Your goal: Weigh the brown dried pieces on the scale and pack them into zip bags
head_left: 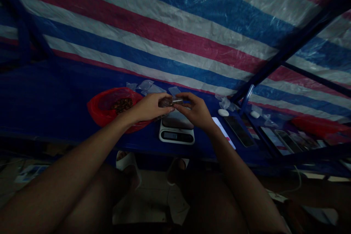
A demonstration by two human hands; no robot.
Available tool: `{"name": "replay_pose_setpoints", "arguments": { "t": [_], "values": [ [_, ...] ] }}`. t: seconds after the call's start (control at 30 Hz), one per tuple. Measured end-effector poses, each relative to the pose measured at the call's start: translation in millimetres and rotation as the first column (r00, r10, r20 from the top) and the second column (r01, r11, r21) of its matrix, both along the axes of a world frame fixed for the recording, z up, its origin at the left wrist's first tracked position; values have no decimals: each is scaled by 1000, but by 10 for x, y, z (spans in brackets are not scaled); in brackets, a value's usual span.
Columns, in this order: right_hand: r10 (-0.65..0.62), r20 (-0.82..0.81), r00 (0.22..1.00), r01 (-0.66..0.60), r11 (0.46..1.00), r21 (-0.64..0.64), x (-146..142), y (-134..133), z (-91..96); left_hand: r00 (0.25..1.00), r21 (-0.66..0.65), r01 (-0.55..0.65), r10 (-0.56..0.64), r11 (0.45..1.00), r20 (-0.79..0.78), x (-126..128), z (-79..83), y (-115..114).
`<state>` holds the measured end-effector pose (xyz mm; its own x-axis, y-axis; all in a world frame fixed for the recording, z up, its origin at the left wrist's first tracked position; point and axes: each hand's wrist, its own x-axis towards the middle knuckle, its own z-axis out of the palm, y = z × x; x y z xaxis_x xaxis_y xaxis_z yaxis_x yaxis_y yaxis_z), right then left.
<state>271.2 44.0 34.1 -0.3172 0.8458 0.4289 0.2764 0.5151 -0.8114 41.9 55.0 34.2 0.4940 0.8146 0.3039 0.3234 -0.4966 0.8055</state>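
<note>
My left hand (pixel 148 106) is closed on the body of a small clear plastic bag (pixel 165 102) filled with something brown. The fingers of my right hand (pixel 196 109) pinch the bag's clear, narrow end. Both hands hold it above a white kitchen scale (pixel 177 137) with a metal plate and a dark display; the digits are too dim to read. To the left, partly behind my left wrist, an open red plastic bag (pixel 95 106) contains many small brown pieces (pixel 123 104) whose kind I cannot make out.
Clear plastic bags (pixel 148 86) lie behind my hands. On the right are a lit phone (pixel 223 131), a dark phone (pixel 239 131) and a small white case (pixel 223 112). A blue metal bar (pixel 263 67) slants up before a striped tarp (pixel 164 29).
</note>
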Motion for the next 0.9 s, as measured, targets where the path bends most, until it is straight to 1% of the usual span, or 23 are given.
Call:
{"name": "replay_pose_setpoints", "arguments": {
  "t": [0.1, 0.23, 0.33, 0.47, 0.57, 0.8, 0.9],
  "values": [
    [4, -59, 998, -5, 1000, -14, -19, -1, -3, 1000, 4, -16, 16, 1000, 18, 0, -22, 6],
    [4, -82, 997, -8, 999, -40, -37, 9, -14, 999, 23, -41, 40, 999, 27, 5, -37, 3],
    [-27, -105, 994, 24, 999, -30, -51, 18, -27, 998, 6, -44, 43, 999, 46, 16, -45, 3],
    [-57, -111, 992, 51, 997, -50, -71, 14, -32, 995, -27, -51, 53, 998, 89, 36, -55, 0],
    [-81, -108, 991, 75, 996, -52, -89, 5, -28, 992, -23, -56, 58, 998, 110, 44, -62, -7],
    [-131, -22, 991, 131, 991, 4, -130, 3, -36, 995, 12, -88, 87, 996, 47, 26, -33, -44],
    [-119, -4, 993, 119, 993, 7, -146, 9, -55, 995, 19, -102, 102, 995, 6, 14, -27, -42]
  ]
}}
